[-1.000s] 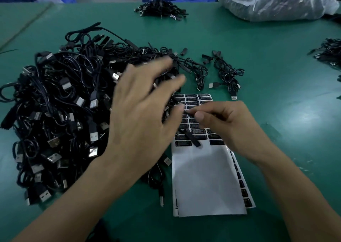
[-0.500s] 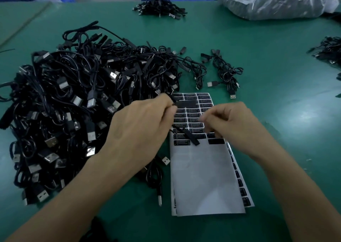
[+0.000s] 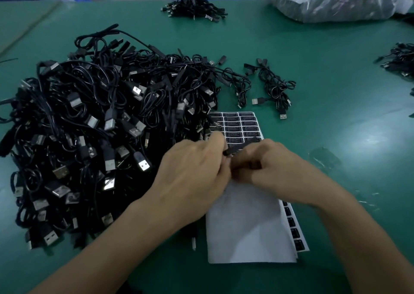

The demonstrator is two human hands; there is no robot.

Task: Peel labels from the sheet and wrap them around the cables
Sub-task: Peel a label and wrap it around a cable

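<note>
Seen from the head camera, a person's left hand and right hand meet over a label sheet on a green table. Both hands have curled fingers that pinch a thin black cable between them, just above the sheet's middle. Motion blur hides whether a label sits under the fingertips. The sheet's far end carries rows of black labels, while its near end is bare white backing. A large cable pile lies to the left, touching the sheet's far corner. A small cable bundle lies beyond the sheet. Another heap of cables and a clear plastic bag rest at the far edge
</note>
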